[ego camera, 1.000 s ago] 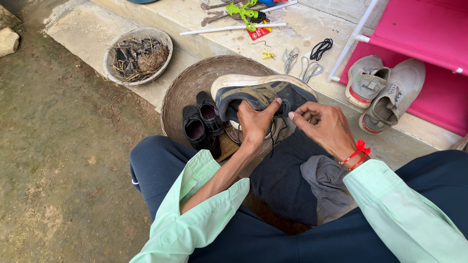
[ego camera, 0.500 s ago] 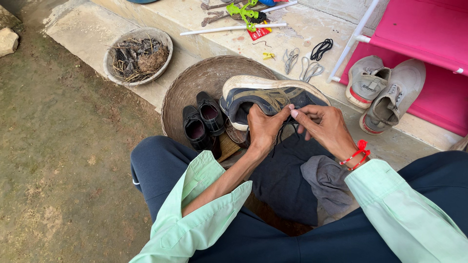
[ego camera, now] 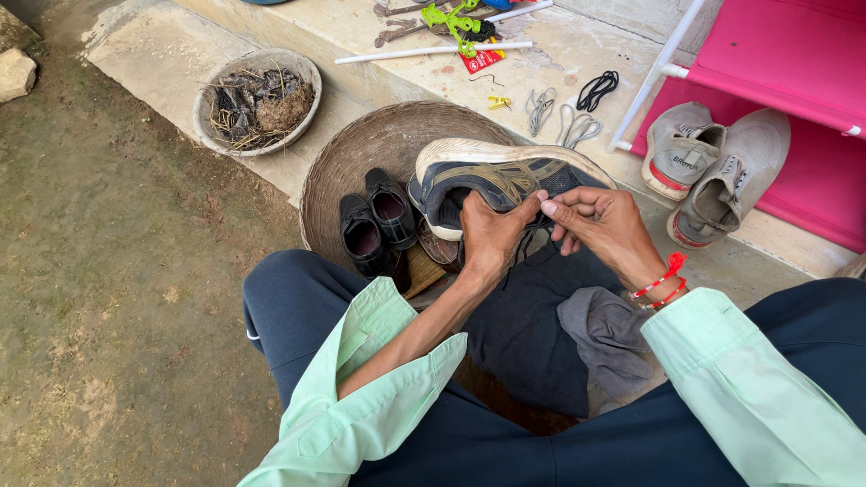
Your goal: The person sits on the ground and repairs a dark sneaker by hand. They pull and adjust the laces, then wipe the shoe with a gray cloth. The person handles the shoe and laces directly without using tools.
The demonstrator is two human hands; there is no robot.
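**Sneaker held on its side, lace pinched above your lap**

Head view: your left hand [ego camera: 487, 236] wraps the sneaker [ego camera: 505, 180] at its upper, thumb up near the lace area, fingers closed around the shoe. The sneaker lies tilted on its side over your lap, pale sole turned away from you, toe toward the pink rack [ego camera: 776, 63]. Your right hand [ego camera: 604, 221] sits just beside the left, thumb and forefinger pressed together on what looks like a dark lace [ego camera: 523, 252], whose loose end hangs toward the dark cloth [ego camera: 532, 325] on your legs.

The sneaker likely handles light, with a soft mesh upper that gives under the fingers and a stiffer sole. Judging by this, the firmest hold is across the midfoot or the sole edge; the mesh alone would buckle. The lace is thin and limp, so it needs a fingertip pinch near its end.

Behind the sneaker, a round woven basket [ego camera: 361, 153] holds a pair of small black shoes [ego camera: 374, 221]. A bowl [ego camera: 209, 99] of dry debris sits on the step to the left. Two grey shoes [ego camera: 713, 162] rest by the rack, and loose laces [ego camera: 577, 113] lie on the concrete beyond.
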